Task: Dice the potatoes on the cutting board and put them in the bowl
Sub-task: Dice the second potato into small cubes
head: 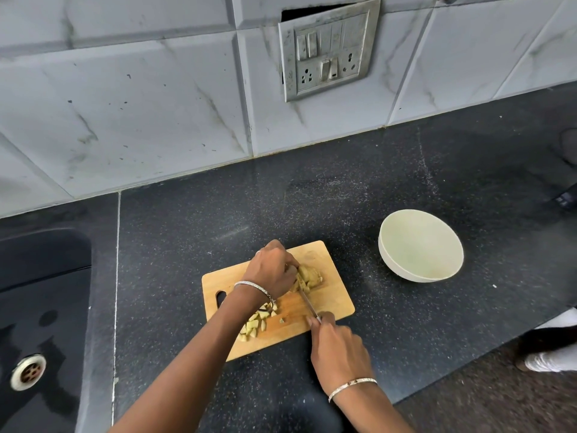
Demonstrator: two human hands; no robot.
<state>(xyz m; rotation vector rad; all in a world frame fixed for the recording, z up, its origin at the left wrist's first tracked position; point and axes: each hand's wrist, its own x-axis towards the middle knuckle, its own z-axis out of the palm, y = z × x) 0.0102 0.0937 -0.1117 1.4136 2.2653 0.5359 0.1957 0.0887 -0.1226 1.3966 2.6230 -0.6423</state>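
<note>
A wooden cutting board (331,296) lies slantwise on the dark worktop (218,214), near its front edge. The left hand (271,271) rests on the far half of the board, fingers curled down onto a partly sliced potato (309,275) and pinning it there. The right hand (338,350), at the board's near right corner, has its fingers wrapped round the handle of a knife (307,303), whose blade reaches into the potato beside the left fingers. Diced pieces (254,325) sit heaped at the board's near left edge. A pale bowl (390,260) stands on the worktop, right of the board and apart from it
</note>
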